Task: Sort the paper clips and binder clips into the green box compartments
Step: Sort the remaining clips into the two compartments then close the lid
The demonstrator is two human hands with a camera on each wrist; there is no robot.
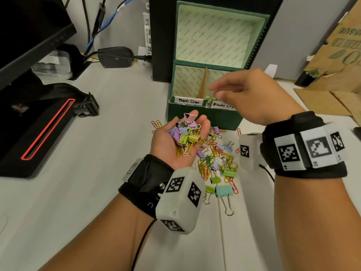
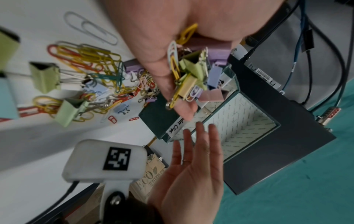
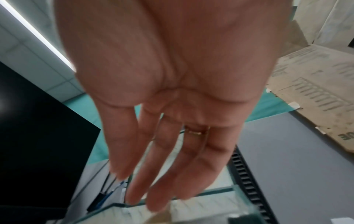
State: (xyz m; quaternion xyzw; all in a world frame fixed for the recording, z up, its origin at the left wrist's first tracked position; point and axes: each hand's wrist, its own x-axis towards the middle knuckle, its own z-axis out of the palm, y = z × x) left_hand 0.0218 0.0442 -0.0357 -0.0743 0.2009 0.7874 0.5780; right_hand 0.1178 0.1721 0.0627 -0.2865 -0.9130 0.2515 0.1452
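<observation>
The green box (image 1: 205,116) stands open, with a cardboard divider (image 1: 204,85) and front labels "Paper Clips" (image 1: 189,101) and "Binder Clips" (image 1: 222,105). My left hand (image 1: 195,124) is palm up in front of it and cups a handful of mixed clips (image 1: 185,133); the left wrist view shows the same handful of clips (image 2: 191,72). My right hand (image 1: 215,91) hovers over the binder clip side with straight fingers (image 3: 153,181) and holds nothing. A small green binder clip (image 1: 212,98) shows just below its fingertips at the box's front rim. More clips lie in a pile (image 1: 216,159) on the table.
The box lid (image 1: 218,36) stands upright against a black tower (image 1: 162,36). A black device with a red outline (image 1: 45,130) and a power adapter (image 1: 115,57) are at the left. Cardboard (image 1: 332,75) lies at the right. Bare white table lies in front of the left arm.
</observation>
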